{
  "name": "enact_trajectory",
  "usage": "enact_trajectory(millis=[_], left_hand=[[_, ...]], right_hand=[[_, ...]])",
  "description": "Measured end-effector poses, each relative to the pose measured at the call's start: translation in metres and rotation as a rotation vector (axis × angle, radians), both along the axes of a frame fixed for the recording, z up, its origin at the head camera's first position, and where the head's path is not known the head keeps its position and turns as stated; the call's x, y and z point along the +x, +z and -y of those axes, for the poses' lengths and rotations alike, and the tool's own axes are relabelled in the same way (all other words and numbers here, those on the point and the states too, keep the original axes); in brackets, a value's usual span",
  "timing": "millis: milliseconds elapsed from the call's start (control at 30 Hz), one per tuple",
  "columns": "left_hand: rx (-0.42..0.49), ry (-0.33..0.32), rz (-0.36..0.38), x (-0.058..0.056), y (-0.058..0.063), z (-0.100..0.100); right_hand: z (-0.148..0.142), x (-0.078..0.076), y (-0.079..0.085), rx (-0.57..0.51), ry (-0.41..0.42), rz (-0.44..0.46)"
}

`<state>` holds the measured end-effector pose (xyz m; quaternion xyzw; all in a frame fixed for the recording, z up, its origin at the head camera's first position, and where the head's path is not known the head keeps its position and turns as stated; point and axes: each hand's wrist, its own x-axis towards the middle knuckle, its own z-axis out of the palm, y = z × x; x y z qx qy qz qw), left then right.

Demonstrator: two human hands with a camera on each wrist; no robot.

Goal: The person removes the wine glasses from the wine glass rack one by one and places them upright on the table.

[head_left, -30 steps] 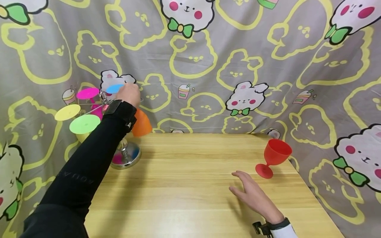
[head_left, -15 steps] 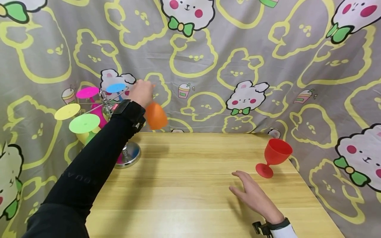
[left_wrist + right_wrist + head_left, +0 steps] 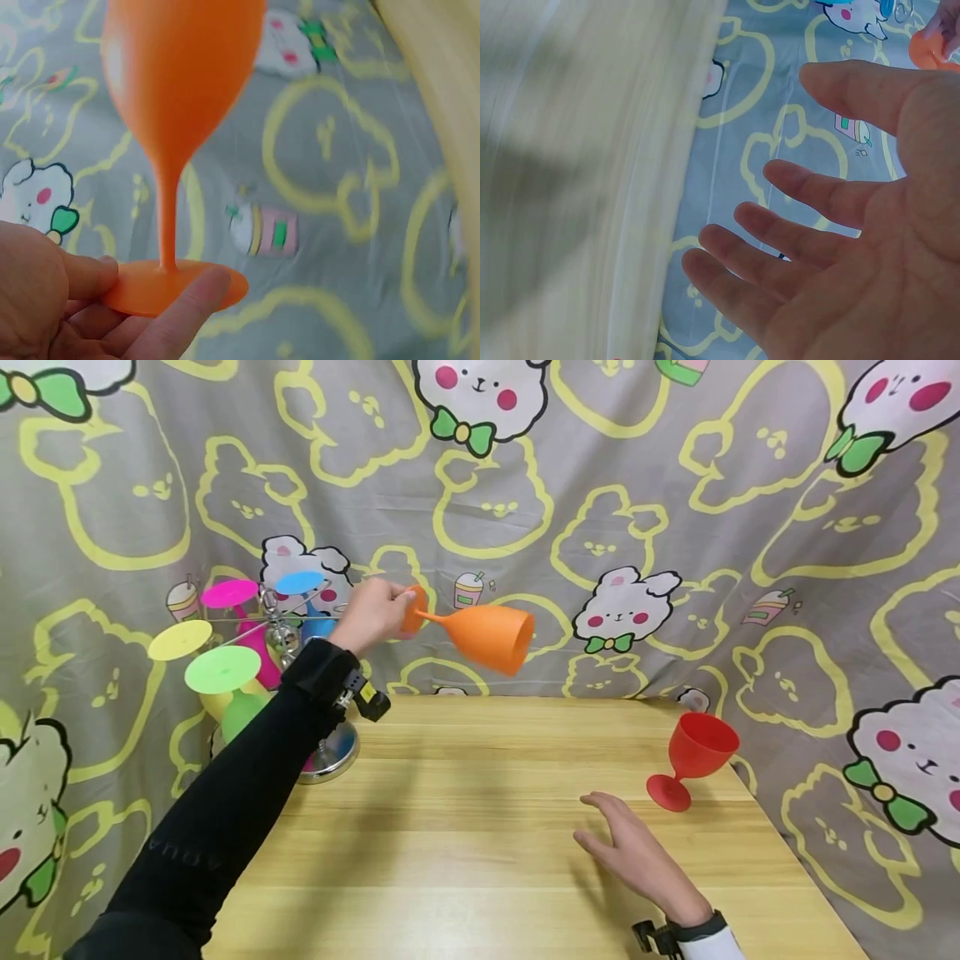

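Note:
My left hand (image 3: 377, 612) holds an orange plastic goblet (image 3: 487, 635) by its round foot, up in the air beyond the table's middle. The goblet lies nearly sideways, its mouth pointing right in the head view. Up close in the left wrist view, thumb and fingers pinch the foot (image 3: 142, 289) from both sides, and the stem rises free of them. My right hand (image 3: 637, 852) hovers low over the right part of the table, fingers spread and nothing in them. Behind it to the right, a red goblet (image 3: 701, 747) stands upright on its foot.
At the left stands a metal rack (image 3: 335, 758) with a round chrome base. Goblets hang upside down from it, among them a green one (image 3: 222, 669), a yellow one (image 3: 180, 640), a pink one (image 3: 229, 593) and a blue one (image 3: 300, 582). A patterned curtain (image 3: 495, 527) borders the wooden table (image 3: 480, 827).
The left hand has carried the orange goblet rightward, away from the rack. The goblet has swung from mouth-down to nearly sideways. The right hand has stayed in place.

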<state>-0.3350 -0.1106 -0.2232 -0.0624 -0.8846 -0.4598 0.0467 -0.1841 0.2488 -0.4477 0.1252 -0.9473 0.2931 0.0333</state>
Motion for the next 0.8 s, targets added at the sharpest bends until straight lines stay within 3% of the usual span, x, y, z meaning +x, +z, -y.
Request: enact_trajectory(millis=[67,167,367,467,567,800], left_hand=[[0.202,-0.029,0.113,0.002,-0.008,-0.001],[0.398,-0.080,0.221,0.004,-0.023,-0.003],[0.713,-0.192,0.363,0.016,-0.060,-0.006],[0.854,-0.219,0.429,0.023,-0.082,-0.010],[0.925,-0.236,0.474,0.029,-0.104,-0.018],[0.922,-0.222,0.503,0.046,-0.153,-0.034]], right_hand=[[0.002,0.000,0.000,0.001,0.001,-0.002],[0.005,0.000,0.000,0.002,0.009,-0.008],[0.009,-0.001,0.003,-0.003,0.015,-0.035],[0.010,-0.004,0.005,-0.008,0.014,-0.048],[0.013,-0.005,0.007,-0.007,0.011,-0.067],[0.029,-0.008,0.008,-0.063,0.012,-0.109]])
